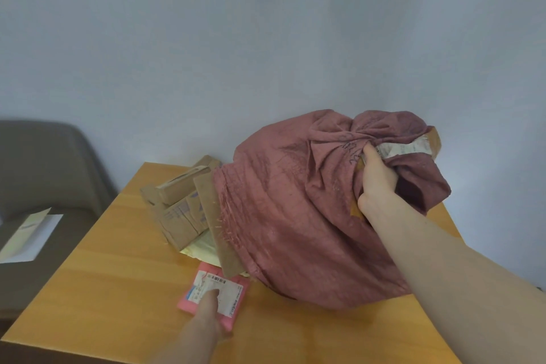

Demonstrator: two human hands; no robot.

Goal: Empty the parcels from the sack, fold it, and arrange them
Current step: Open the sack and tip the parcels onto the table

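The dusty-red woven sack (295, 216) lay tipped on the wooden table (118, 289), mouth leftward, brown cardboard parcels (180, 207) spilling out. The right hand (376, 183) clenched its bunched closed end, apparently to upend it. The left hand (211, 309) gripped the pink labelled parcel (206, 287), seemingly clearing it aside.

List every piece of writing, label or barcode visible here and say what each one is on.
No text can be read as words.
White shipping label on the pink parcel: a barcode and small print, too blurred to read.
Dark handwriting on the sack, near the right hand: illegible scrawl.
White label strip on the box poking from the sack: too blurred.
Blue print on the cardboard boxes: unreadable.
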